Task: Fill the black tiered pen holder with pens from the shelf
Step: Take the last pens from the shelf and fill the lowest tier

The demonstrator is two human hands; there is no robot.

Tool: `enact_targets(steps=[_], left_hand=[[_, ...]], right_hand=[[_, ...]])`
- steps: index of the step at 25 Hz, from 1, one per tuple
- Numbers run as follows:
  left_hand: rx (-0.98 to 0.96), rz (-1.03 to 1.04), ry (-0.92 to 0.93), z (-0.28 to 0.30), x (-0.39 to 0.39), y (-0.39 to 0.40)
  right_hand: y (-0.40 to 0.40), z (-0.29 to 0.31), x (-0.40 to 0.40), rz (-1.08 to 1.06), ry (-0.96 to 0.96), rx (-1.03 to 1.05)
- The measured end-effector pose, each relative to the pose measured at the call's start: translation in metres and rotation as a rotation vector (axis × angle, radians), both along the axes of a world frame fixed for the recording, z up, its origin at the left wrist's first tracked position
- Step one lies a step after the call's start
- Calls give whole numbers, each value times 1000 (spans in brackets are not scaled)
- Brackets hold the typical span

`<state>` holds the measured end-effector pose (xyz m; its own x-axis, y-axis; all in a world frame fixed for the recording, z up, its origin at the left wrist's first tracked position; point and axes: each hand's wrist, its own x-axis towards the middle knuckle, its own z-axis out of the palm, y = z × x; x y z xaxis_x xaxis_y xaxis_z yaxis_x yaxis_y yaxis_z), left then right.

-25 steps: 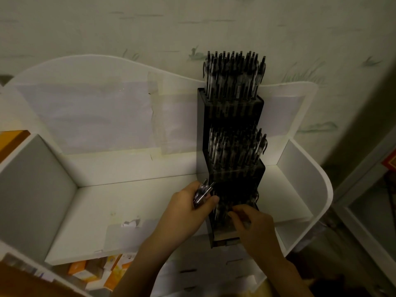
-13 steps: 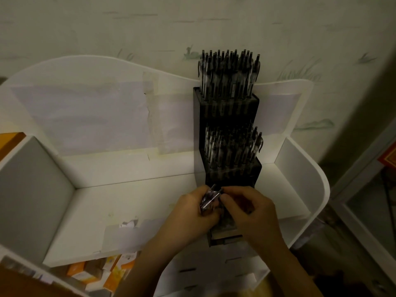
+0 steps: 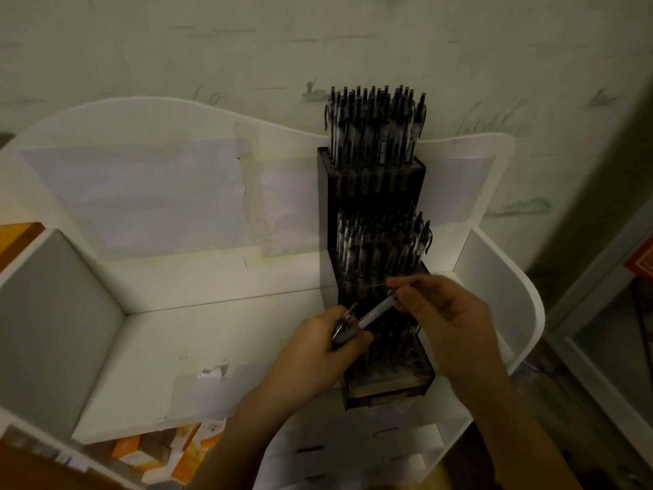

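The black tiered pen holder (image 3: 371, 192) stands on the white shelf (image 3: 212, 334), right of centre. Its top and middle tiers are packed with upright pens (image 3: 374, 129). The bottom tier (image 3: 388, 380) has some pens and a few open holes near its front. My left hand (image 3: 318, 351) grips a small bundle of pens (image 3: 344, 330) just left of the bottom tier. My right hand (image 3: 448, 316) pinches a single pen (image 3: 378, 311) by one end, slanted above the bottom tier, its other end still at the bundle.
The shelf has white side walls (image 3: 494, 277) and a taped back panel (image 3: 159, 178). Orange and white boxes (image 3: 169, 454) lie on a lower level at front left. A wall rises behind, and a white frame (image 3: 600, 313) stands to the right.
My right hand went from the bottom tier to the bundle, pinched one pen, and has drawn it up and to the right. The left hand has stayed beside the holder.
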<state>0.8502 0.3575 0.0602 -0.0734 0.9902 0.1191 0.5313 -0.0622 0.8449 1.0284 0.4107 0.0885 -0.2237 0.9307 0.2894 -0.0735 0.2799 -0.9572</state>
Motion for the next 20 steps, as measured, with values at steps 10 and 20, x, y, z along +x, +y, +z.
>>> enact_targets(steps=[10, 20], left_hand=[[11, 4, -15, 2, -4, 3], [16, 13, -14, 2, -8, -1]], right_hand=[[6, -23, 10, -295, -191, 303], [12, -53, 4, -219, -326, 423]])
